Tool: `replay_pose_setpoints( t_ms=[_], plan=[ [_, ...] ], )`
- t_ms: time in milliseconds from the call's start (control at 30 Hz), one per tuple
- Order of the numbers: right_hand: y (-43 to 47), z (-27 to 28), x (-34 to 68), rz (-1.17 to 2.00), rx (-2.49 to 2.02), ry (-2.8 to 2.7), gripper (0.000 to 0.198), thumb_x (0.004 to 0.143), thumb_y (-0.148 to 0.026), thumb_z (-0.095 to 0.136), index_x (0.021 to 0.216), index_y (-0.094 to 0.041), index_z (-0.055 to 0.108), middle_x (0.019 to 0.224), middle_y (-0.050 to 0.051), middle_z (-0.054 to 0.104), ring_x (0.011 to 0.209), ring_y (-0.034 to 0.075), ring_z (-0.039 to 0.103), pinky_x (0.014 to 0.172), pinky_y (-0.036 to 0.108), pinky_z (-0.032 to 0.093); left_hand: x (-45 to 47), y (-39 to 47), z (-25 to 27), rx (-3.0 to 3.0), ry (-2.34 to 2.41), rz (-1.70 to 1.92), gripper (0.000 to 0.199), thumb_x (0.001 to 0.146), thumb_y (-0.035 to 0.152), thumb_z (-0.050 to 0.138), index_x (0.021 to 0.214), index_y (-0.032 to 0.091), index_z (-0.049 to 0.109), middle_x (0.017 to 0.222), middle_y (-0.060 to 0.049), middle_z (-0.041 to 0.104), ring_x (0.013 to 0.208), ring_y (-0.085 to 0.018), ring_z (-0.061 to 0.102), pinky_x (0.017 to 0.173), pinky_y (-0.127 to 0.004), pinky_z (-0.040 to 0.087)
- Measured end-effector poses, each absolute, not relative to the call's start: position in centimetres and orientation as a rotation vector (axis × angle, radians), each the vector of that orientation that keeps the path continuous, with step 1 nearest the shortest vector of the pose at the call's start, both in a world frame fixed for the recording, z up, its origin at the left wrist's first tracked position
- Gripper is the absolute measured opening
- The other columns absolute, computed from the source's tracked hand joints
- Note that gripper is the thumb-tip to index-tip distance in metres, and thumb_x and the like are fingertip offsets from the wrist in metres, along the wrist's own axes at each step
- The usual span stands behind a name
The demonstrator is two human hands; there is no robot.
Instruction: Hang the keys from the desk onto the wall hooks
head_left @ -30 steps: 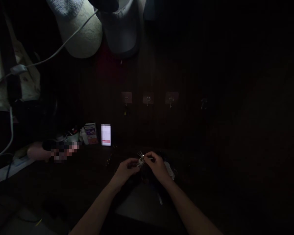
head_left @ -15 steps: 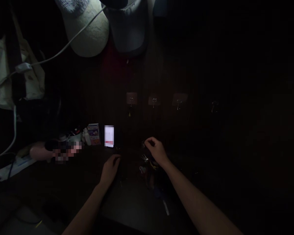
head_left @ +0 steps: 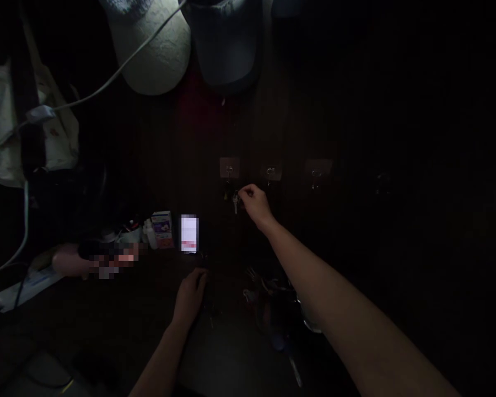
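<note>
In the dim light my right hand (head_left: 256, 204) is raised to the wall with thumb and fingers pinched on a key (head_left: 235, 203), which hangs down from the fingertips. Just above it is a small metal hook (head_left: 229, 170) on a clear patch, from which a small dark item with a yellowish part (head_left: 226, 193) hangs. My left hand (head_left: 191, 292) rests low on the dark surface, loosely curved, with a gap between thumb and fingers and no object visible in it. Below my right forearm lies a dim heap of keys and straps (head_left: 273, 309).
More wall hooks are to the right, including a middle hook (head_left: 270, 172) and a further hook (head_left: 316, 175). A lit phone (head_left: 189, 234) stands beside a small box (head_left: 162, 229). Caps (head_left: 155, 60) hang above, a cable (head_left: 119, 70) crosses the upper left, and a power strip (head_left: 28, 286) lies left.
My right hand has risen from above the heap to the leftmost hook, carrying the key. My left hand stays on the surface. The view has shifted slightly.
</note>
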State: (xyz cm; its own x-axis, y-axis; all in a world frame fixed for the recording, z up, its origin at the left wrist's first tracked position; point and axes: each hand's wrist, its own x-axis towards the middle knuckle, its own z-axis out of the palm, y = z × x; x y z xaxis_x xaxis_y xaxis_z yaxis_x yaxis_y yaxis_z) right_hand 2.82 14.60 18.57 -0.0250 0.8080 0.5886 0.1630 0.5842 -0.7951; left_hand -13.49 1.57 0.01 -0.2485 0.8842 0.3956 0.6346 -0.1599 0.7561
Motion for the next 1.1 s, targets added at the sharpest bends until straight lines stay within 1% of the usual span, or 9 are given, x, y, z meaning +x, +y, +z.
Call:
replay_pose_setpoints(
  t_ms=[133,300,433,567,667,833,900,1000,1100],
  plan=[
    [16.1,20.6,1.1,0.511,-0.877,-1.563,0.011,0.072,-0.027,0.048,0.071,-0.019,0.056,0.067,-0.003,0.057,0.067,0.012,0.055,0.064,0.024,0.043,-13.6,1.7,-0.2,1.712,1.842,1.355,0.025,0.083,0.037,0.043,0.090,0.022,0.061,0.084,-0.003,0.068,0.079,-0.020,0.063,0.074,-0.030,0.045],
    [17.5,21.7,0.0,0.425,-1.012,-1.585,0.012,0.073,-0.026,0.050,0.072,-0.019,0.060,0.069,-0.001,0.060,0.067,0.014,0.057,0.064,0.026,0.044,-13.7,1.7,-0.3,1.705,1.838,1.352,0.025,0.084,0.037,0.042,0.091,0.022,0.060,0.083,-0.004,0.068,0.078,-0.020,0.062,0.072,-0.030,0.044],
    [17.4,22.1,-0.3,0.391,-1.143,-1.636,0.011,0.072,-0.025,0.053,0.073,-0.021,0.063,0.071,0.001,0.062,0.067,0.016,0.059,0.063,0.029,0.044,-13.7,1.8,-0.4,1.706,1.834,1.352,0.026,0.085,0.038,0.041,0.092,0.022,0.060,0.086,-0.004,0.067,0.082,-0.020,0.062,0.075,-0.031,0.042],
    [17.0,22.5,-0.1,0.313,-1.266,-1.629,0.009,0.072,-0.025,0.055,0.073,-0.022,0.063,0.070,0.003,0.062,0.071,0.019,0.060,0.066,0.032,0.044,-13.7,1.8,-0.3,1.705,1.820,1.359,0.025,0.084,0.038,0.041,0.090,0.023,0.060,0.084,-0.003,0.067,0.080,-0.020,0.062,0.075,-0.030,0.042],
    [17.1,22.7,-0.1,0.286,-1.289,-1.637,0.007,0.071,-0.025,0.057,0.073,-0.021,0.062,0.066,0.003,0.061,0.070,0.019,0.060,0.067,0.034,0.044,-13.6,1.7,-0.1,1.695,1.837,1.348,0.025,0.084,0.038,0.041,0.089,0.023,0.061,0.083,-0.003,0.067,0.080,-0.020,0.061,0.075,-0.030,0.041],
    [17.2,21.8,0.1,0.226,-1.276,-1.639,0.010,0.070,-0.031,0.061,0.072,-0.022,0.059,0.070,0.002,0.061,0.073,0.019,0.060,0.068,0.034,0.044,-13.5,1.6,0.2,1.691,1.859,1.351,0.024,0.083,0.037,0.043,0.089,0.023,0.062,0.086,-0.004,0.067,0.084,-0.021,0.061,0.078,-0.032,0.041],
    [17.3,21.0,0.3,0.261,-1.265,-1.639,0.013,0.072,-0.034,0.059,0.071,-0.021,0.057,0.069,0.002,0.060,0.069,0.018,0.059,0.064,0.031,0.044,-13.5,1.6,0.2,1.703,1.855,1.341,0.024,0.083,0.036,0.043,0.090,0.022,0.062,0.087,-0.005,0.067,0.085,-0.021,0.061,0.079,-0.032,0.041],
    [17.3,19.7,0.6,0.371,-1.181,-1.641,0.016,0.075,-0.036,0.055,0.071,-0.021,0.055,0.064,-0.001,0.059,0.055,0.013,0.057,0.058,0.027,0.043,-13.6,1.7,0.0,1.710,1.874,1.299,0.026,0.084,0.036,0.041,0.091,0.022,0.062,0.089,-0.005,0.068,0.086,-0.022,0.061,0.079,-0.032,0.042],
    [17.1,18.3,0.8,0.490,-1.121,-1.636,0.013,0.076,-0.034,0.054,0.074,-0.021,0.055,0.060,-0.004,0.058,0.045,0.010,0.054,0.052,0.024,0.042,-13.6,1.8,-0.1,1.714,1.876,1.295,0.026,0.084,0.037,0.042,0.091,0.022,0.062,0.089,-0.004,0.068,0.088,-0.022,0.061,0.080,-0.032,0.042]
  ],
)
